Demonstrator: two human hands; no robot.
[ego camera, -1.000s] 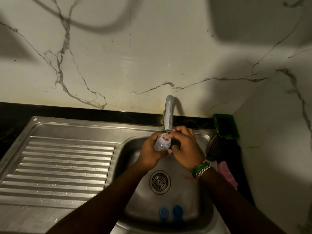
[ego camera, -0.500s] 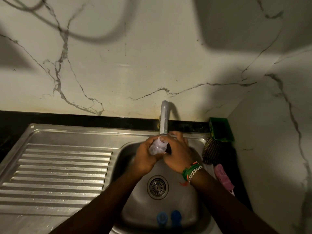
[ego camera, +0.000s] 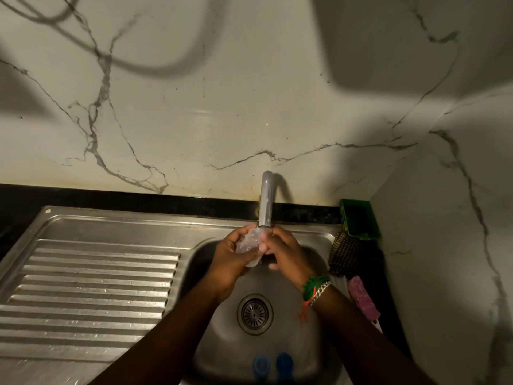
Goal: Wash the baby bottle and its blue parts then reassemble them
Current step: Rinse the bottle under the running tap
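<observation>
Bottle's going under the tap, both my hands on it over the sink.

I'm tipping the clear baby bottle [ego camera: 249,247] steeper than a moment ago, its long axis slanting up toward the faucet [ego camera: 266,202]. My left hand [ego camera: 231,255] is curling round it; my right hand [ego camera: 283,252] is hiding its far side, so I cannot tell that grip. Two blue parts [ego camera: 273,366] are lying at the basin's [ego camera: 305,348] near edge, blurred.
</observation>
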